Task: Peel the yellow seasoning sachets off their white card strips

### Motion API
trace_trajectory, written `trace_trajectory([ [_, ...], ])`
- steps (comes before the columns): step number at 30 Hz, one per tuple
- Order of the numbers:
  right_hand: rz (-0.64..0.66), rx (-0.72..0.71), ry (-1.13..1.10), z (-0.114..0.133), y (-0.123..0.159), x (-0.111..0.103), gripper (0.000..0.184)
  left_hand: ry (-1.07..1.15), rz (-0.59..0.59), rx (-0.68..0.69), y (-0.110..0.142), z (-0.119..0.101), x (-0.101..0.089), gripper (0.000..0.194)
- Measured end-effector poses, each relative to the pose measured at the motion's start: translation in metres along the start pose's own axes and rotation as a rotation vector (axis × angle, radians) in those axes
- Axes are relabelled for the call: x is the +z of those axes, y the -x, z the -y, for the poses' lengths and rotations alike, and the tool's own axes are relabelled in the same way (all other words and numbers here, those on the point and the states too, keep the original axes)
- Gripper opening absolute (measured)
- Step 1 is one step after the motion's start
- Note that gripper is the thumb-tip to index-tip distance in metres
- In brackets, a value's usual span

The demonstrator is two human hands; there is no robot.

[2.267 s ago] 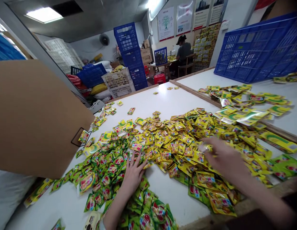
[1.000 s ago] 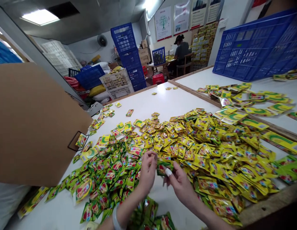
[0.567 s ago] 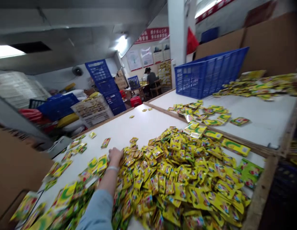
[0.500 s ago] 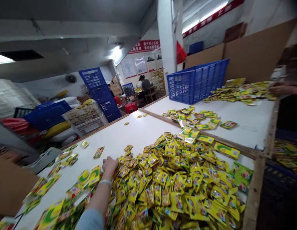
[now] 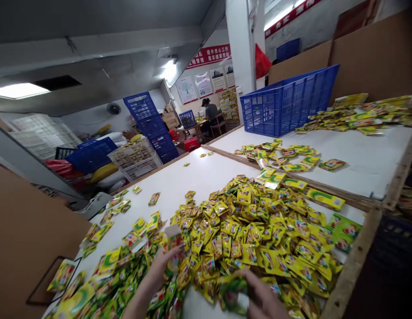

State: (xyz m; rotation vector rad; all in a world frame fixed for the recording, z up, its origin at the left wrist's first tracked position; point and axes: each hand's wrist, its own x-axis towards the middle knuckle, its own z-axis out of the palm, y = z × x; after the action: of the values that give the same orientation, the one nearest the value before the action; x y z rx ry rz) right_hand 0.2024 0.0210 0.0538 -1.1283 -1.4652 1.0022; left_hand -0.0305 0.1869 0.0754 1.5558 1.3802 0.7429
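Note:
A big heap of small yellow sachets (image 5: 259,226) covers the white table (image 5: 199,177), with green sachets (image 5: 126,270) spread to its left. My left hand (image 5: 166,263) is closed on one sachet (image 5: 174,241), held upright just above the pile. My right hand (image 5: 259,297) is low at the bottom edge, its fingers closed round a green sachet (image 5: 230,290).
A brown cardboard sheet (image 5: 26,239) stands at the left. A second table (image 5: 359,155) at right carries more sachets and a blue crate (image 5: 285,102). Stacked blue crates (image 5: 149,124) and a seated person (image 5: 210,115) are at the back.
My left hand has drawn back from the far edge of the pile and lifted a sachet. My right hand has come back into view with a green sachet. The view tilted slightly downward.

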Motion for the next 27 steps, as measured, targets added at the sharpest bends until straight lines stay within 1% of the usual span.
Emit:
trace_trajectory([
  [1,-0.055,-0.014,-0.054,0.006,-0.007,-0.004,0.021,0.071,0.029,-0.036,0.023,0.001,0.011,0.038],
  [2,-0.101,-0.03,-0.112,0.013,-0.015,-0.007,0.019,0.183,0.086,-0.083,0.045,0.002,0.022,0.04],
  [3,-0.121,-0.044,-0.172,0.022,-0.023,-0.008,0.017,0.357,0.155,-0.148,0.063,0.002,0.032,0.039],
  [5,-0.081,-0.053,-0.285,0.039,-0.038,-0.007,0.014,0.571,0.253,-0.203,0.092,0.001,0.051,0.038],
  [6,-0.042,-0.055,-0.325,0.046,-0.043,-0.003,0.013,0.622,0.278,-0.206,0.101,0.001,0.058,0.038],
  [8,0.018,-0.099,-0.327,0.054,-0.051,0.006,0.009,0.602,0.274,-0.172,0.114,0.0,0.067,0.039],
  [10,0.06,-0.19,-0.212,0.056,-0.052,0.016,0.004,0.551,0.257,-0.142,0.121,0.001,0.07,0.041],
  [11,0.092,-0.242,-0.138,0.055,-0.051,0.019,0.007,0.527,0.257,-0.139,0.124,0.003,0.07,0.042],
  [13,0.176,-0.315,0.001,0.052,-0.047,0.022,0.022,0.485,0.271,-0.15,0.127,0.007,0.068,0.044],
  [15,0.282,-0.328,0.129,0.052,-0.041,0.02,0.038,0.442,0.298,-0.18,0.129,0.013,0.067,0.046],
  [17,0.375,-0.296,0.262,0.055,-0.037,0.017,0.045,0.381,0.336,-0.185,0.131,0.018,0.068,0.046],
  [20,0.495,-0.267,0.476,0.064,-0.036,0.013,0.044,0.297,0.386,-0.188,0.133,0.025,0.075,0.041],
  [23,0.653,-0.315,0.671,0.072,-0.041,0.007,0.037,0.221,0.357,-0.194,0.137,0.027,0.081,0.033],
  [25,0.743,-0.349,0.704,0.076,-0.045,0.004,0.038,0.187,0.355,-0.197,0.141,0.026,0.081,0.03],
  [27,0.786,-0.363,0.69,0.078,-0.048,0.003,0.041,0.173,0.392,-0.2,0.145,0.023,0.081,0.027],
])
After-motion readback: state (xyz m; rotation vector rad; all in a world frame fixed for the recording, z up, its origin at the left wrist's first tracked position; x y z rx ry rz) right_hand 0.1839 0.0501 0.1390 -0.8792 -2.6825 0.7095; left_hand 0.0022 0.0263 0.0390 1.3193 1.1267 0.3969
